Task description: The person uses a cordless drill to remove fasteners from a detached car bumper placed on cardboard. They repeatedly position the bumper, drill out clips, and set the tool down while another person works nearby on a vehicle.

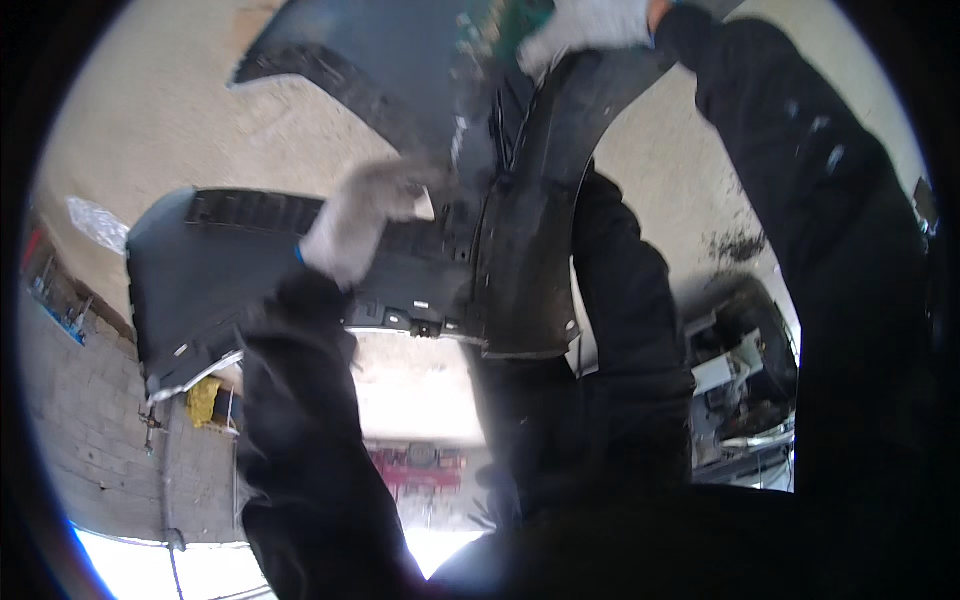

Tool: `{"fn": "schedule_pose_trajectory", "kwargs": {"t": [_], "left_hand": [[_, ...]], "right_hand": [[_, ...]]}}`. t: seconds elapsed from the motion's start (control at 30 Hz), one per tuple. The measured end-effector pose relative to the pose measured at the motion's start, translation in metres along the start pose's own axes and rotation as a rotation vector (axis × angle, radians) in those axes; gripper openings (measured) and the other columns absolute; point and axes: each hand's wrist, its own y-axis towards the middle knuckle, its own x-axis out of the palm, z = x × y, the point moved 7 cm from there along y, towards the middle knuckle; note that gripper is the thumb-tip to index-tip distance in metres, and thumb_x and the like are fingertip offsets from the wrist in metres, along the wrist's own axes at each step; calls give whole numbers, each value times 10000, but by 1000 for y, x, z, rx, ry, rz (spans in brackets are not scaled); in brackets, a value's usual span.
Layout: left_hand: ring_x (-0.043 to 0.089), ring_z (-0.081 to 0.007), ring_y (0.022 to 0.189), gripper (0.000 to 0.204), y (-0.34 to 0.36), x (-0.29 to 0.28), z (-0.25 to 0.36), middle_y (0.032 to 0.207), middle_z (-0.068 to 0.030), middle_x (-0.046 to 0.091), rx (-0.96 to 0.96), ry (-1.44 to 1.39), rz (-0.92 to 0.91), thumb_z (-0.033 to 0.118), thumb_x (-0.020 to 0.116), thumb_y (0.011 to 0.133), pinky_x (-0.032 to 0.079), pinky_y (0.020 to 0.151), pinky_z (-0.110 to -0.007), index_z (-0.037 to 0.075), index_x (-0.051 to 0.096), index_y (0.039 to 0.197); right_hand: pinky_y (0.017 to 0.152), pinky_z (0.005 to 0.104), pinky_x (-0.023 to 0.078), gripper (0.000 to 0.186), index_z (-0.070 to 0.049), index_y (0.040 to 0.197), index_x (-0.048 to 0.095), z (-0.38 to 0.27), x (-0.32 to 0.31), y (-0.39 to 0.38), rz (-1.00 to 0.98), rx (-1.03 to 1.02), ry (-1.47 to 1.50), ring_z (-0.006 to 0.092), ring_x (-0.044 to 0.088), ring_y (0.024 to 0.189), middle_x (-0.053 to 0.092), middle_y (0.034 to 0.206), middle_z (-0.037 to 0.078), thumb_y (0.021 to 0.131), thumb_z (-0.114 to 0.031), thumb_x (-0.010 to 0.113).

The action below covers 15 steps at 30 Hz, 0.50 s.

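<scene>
Work on the dark body panel [525, 225] looks under way, stage uncertain. Panel lies in front of the person's legs, over the pale floor [290, 130]. Pale scuffs and a green patch show near its upper end; no finished stretch can be told from an unfinished stretch, so what is left stays unclear.

2 gloved hands, well apart. Left hand [352, 215]: blurred, fingers partly curled, small white piece [424, 205] at the fingertips; contact with panel uncertain. Right hand [590, 32]: laid on panel's upper part, grip closure can't be told.
</scene>
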Motion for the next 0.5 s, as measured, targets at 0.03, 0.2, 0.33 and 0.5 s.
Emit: {"fn": "schedule_pose_trajectory", "kwargs": {"t": [0.03, 0.2, 0.33, 0.5], "left_hand": [[595, -249, 1216, 601, 18, -14, -9, 1344, -175, 652, -44, 32, 17, 186, 597, 787, 419, 1056, -361, -62, 615, 1334], [446, -90, 696, 581, 55, -28, -63, 830, -28, 541, -425, 79, -114, 99, 504, 766, 385, 618, -230, -105, 611, 1299], [407, -71, 598, 604, 57, -15, -96, 742, 19, 483, -603, -11, -200, 89, 504, 802, 331, 534, -229, -141, 528, 1361], [416, -74, 600, 660, 59, -19, -111, 740, 1, 515, -688, -29, -151, 132, 525, 813, 331, 530, -225, -115, 488, 1424]], "right_hand": [[727, 395, 580, 619, 23, 845, 771, 0, 8, 18, -2, 77, -47, 277, 748, 755, 739, 777, 196, 702, -578, 814], [731, 422, 565, 685, 69, 822, 739, -5, 43, 62, -18, 115, -190, 356, 727, 782, 715, 809, 244, 639, -583, 839], [769, 429, 570, 678, 66, 838, 741, 1, 92, 78, -65, 126, -197, 364, 729, 838, 720, 843, 255, 624, -569, 842], [772, 426, 570, 646, 50, 811, 744, 13, 113, 94, -91, 118, -165, 364, 727, 847, 717, 835, 251, 617, -560, 834]]}}
